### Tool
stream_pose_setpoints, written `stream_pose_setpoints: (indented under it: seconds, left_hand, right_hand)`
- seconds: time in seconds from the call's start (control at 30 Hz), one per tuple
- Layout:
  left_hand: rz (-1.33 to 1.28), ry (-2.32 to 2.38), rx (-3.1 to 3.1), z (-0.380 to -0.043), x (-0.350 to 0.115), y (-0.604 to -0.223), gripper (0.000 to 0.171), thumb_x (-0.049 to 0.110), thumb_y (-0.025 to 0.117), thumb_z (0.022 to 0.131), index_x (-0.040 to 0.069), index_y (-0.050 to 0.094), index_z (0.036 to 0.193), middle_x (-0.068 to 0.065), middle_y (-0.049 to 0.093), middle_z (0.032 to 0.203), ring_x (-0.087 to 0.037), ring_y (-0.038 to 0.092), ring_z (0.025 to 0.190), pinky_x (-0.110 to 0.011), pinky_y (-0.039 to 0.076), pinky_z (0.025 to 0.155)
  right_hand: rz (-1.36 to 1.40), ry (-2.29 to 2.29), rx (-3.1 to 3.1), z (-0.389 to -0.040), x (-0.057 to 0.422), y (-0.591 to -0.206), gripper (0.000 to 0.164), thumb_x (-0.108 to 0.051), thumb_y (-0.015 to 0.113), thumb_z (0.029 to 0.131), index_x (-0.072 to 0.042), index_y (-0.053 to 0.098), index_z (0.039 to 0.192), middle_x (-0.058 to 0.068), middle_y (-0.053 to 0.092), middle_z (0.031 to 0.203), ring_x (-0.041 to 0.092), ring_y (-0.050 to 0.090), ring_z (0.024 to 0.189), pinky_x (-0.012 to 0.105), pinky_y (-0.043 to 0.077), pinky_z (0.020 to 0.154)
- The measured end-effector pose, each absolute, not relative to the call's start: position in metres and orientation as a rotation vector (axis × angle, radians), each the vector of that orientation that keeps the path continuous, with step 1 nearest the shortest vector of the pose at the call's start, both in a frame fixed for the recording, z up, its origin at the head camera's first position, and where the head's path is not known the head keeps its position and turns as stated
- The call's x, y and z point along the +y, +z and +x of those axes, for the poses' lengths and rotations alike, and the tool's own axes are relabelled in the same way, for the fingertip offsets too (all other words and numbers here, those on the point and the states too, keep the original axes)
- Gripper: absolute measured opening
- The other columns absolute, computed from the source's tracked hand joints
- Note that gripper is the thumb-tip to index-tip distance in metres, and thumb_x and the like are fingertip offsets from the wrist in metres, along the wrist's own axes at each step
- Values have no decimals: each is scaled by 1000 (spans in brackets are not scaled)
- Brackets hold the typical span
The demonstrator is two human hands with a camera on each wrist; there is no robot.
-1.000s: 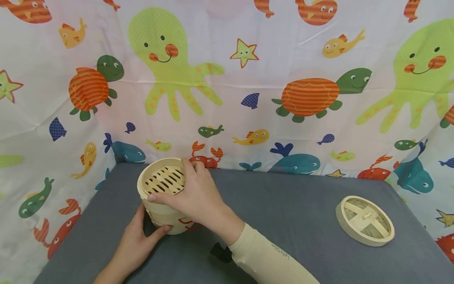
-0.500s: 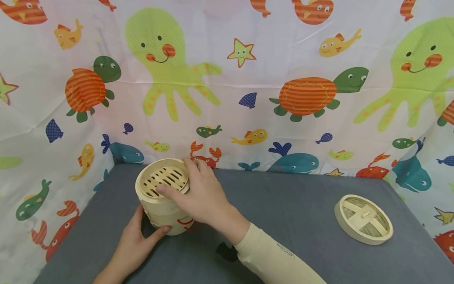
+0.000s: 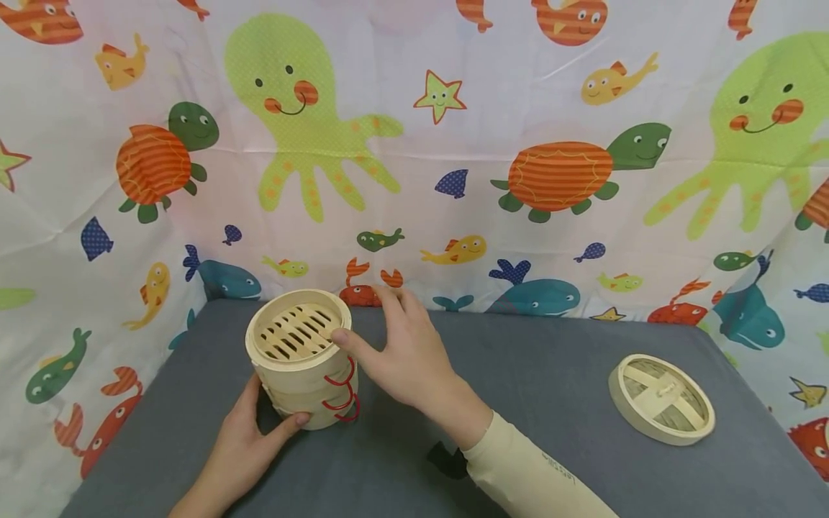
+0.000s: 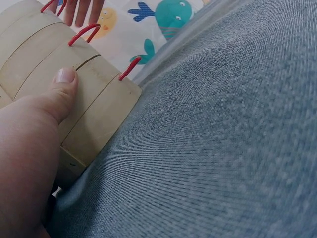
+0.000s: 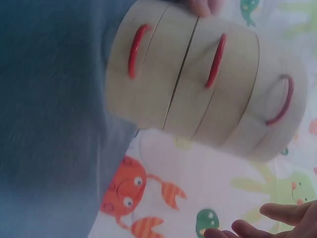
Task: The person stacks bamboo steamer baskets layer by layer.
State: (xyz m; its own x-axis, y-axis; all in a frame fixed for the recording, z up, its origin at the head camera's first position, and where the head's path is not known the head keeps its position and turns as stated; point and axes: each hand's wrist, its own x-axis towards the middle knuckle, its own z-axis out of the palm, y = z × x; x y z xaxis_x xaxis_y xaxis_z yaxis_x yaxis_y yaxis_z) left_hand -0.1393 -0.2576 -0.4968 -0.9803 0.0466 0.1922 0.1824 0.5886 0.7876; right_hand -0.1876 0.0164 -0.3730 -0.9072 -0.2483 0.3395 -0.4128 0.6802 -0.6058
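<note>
A stack of round bamboo steamer baskets (image 3: 294, 381) stands upright at the left of the table, its slatted inner floor (image 3: 298, 332) visible from above. Red loop handles (image 5: 216, 60) run up its side, one per tier in the right wrist view. My left hand (image 3: 249, 446) grips the stack low down, thumb (image 4: 64, 91) across the front wall and fingers behind, mostly hidden. To the right of the stack my right hand (image 3: 411, 352) is held up with fingers spread and nothing in them. Its thumb tip overlaps the stack's top rim in the head view.
The bamboo steamer lid (image 3: 662, 401), with crossed slats on top, lies at the right of the grey table (image 3: 518, 381). A small black object (image 3: 447, 460) shows beside the right wrist. A sea-animal print curtain (image 3: 479, 101) closes off the back and sides.
My right hand has let go of the top tier's rim and moved right, uncovering the red handles. My left hand keeps its grip, and the stack has stayed in place.
</note>
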Motion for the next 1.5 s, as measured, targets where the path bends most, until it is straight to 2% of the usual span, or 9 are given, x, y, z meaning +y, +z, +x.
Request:
stream_pose_setpoints:
  seconds: [0.17, 0.37, 0.77, 1.23, 1.5]
  left_hand:
    - [-203, -1350, -2660, -141, -255, -498, 114, 40, 89, 95, 14, 14, 177, -28, 30, 173, -50, 34, 156, -75, 37, 116]
    - [-182, -1379, -2679, -141, -255, -496, 116, 43, 88, 96, 15, 11, 177, -27, 27, 174, -51, 31, 158, -76, 35, 116]
    - [-162, -1356, -2713, -141, -258, -495, 115, 46, 87, 96, 12, 11, 177, -29, 28, 173, -52, 32, 157, -76, 36, 116]
    - [-145, -1362, -2738, -141, -257, -496, 117, 49, 85, 97, 12, 8, 177, -29, 27, 174, -53, 31, 157, -77, 35, 116]
    - [-141, -1354, -2728, -140, -258, -495, 117, 49, 86, 96, 11, 10, 177, -29, 27, 174, -53, 31, 157, -77, 35, 116]
  right_hand:
    - [482, 986, -2653, -189, 39, -373, 96, -74, 68, 98, -8, 47, 165, 14, 53, 151, 33, 56, 132, 60, 56, 104]
    - [422, 969, -2660, -190, 64, -374, 96, -76, 67, 97, -13, 46, 166, 14, 52, 153, 35, 56, 133, 62, 56, 105]
    - [276, 960, -2740, -191, 110, -390, 97, -77, 63, 98, -7, 47, 164, 19, 49, 160, 40, 52, 144, 68, 47, 114]
    - [169, 933, -2770, -186, 144, -412, 99, -79, 61, 98, -6, 46, 164, 20, 49, 160, 42, 52, 143, 71, 48, 112]
    - [151, 882, -2759, -183, 165, -421, 95, -74, 62, 101, -2, 47, 163, 23, 50, 158, 44, 53, 140, 70, 49, 110]
